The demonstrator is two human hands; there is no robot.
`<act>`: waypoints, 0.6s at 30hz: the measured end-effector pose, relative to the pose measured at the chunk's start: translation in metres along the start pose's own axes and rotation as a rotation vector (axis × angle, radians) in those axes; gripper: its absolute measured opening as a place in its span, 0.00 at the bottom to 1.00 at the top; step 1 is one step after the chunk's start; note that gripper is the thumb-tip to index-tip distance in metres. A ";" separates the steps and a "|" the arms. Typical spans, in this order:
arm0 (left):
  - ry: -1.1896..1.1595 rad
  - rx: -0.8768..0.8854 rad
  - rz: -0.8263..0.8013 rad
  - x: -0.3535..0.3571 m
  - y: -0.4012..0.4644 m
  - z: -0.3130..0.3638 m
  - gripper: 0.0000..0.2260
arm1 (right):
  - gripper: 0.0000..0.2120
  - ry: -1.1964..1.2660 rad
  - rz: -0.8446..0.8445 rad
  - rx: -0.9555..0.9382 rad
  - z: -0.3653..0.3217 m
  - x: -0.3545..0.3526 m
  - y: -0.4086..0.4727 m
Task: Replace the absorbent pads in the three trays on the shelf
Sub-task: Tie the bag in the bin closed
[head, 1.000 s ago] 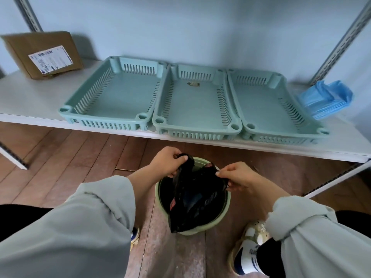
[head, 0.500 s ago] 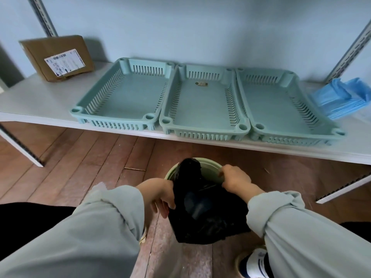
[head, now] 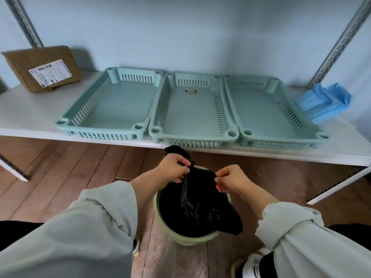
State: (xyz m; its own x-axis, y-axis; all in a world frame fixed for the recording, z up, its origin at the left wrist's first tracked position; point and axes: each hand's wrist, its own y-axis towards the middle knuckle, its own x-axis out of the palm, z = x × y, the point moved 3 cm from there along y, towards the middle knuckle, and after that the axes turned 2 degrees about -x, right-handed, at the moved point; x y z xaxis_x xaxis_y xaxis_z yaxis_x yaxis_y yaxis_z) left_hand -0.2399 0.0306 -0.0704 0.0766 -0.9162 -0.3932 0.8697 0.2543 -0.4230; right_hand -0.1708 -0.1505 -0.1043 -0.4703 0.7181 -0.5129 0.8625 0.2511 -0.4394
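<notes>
Three pale green slotted trays stand side by side on the white shelf [head: 26, 115]: the left tray [head: 112, 109], the middle tray [head: 192, 115] and the right tray [head: 269, 113]. No pad lies in any of them. A stack of blue absorbent pads [head: 325, 101] rests on the shelf to the right of the trays. Below the shelf, a green bin [head: 190, 238] stands on the floor with a black bag [head: 198, 209] in it. My left hand [head: 174, 167] grips one gathered edge of the bag and my right hand [head: 230, 180] pinches the other edge, above the bin.
A brown cardboard box [head: 43, 67] with a label sits at the shelf's far left. Metal uprights [head: 341, 41] stand at both back corners. The floor [head: 60, 167] is wood planks. My shoe [head: 253, 263] is beside the bin at lower right.
Both hands have risen and pulled the bag's edges up and apart above the bin. The view has shifted slightly.
</notes>
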 end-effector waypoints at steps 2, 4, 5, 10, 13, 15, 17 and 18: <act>-0.053 0.015 0.030 -0.001 -0.001 0.002 0.04 | 0.03 0.046 0.000 -0.004 -0.002 0.000 -0.004; -0.098 0.039 0.058 -0.001 -0.004 0.003 0.04 | 0.07 0.048 -0.037 -0.003 -0.007 0.003 -0.010; -0.119 0.060 0.068 -0.002 -0.006 0.005 0.05 | 0.09 0.046 -0.063 0.001 -0.010 0.004 -0.013; -0.316 0.158 0.015 0.001 -0.014 0.019 0.07 | 0.10 0.410 -0.138 -0.055 -0.038 0.003 -0.032; -0.193 0.183 -0.053 0.009 -0.017 0.025 0.10 | 0.10 0.502 -0.166 -0.053 -0.051 0.004 -0.036; -0.117 0.180 -0.091 0.014 -0.017 0.026 0.14 | 0.12 0.546 -0.173 -0.031 -0.057 0.004 -0.039; -0.082 0.154 -0.135 0.017 -0.017 0.026 0.17 | 0.14 0.575 -0.140 -0.020 -0.056 0.001 -0.040; -0.061 0.140 -0.169 0.018 -0.018 0.026 0.17 | 0.15 0.579 -0.121 -0.023 -0.056 -0.001 -0.040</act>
State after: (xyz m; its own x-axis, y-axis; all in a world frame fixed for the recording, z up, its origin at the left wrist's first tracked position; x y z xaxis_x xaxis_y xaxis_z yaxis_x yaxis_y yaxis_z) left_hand -0.2416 0.0014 -0.0492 -0.0501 -0.9602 -0.2749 0.9316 0.0543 -0.3595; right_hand -0.1945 -0.1251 -0.0448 -0.3924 0.9193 0.0289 0.8160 0.3624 -0.4503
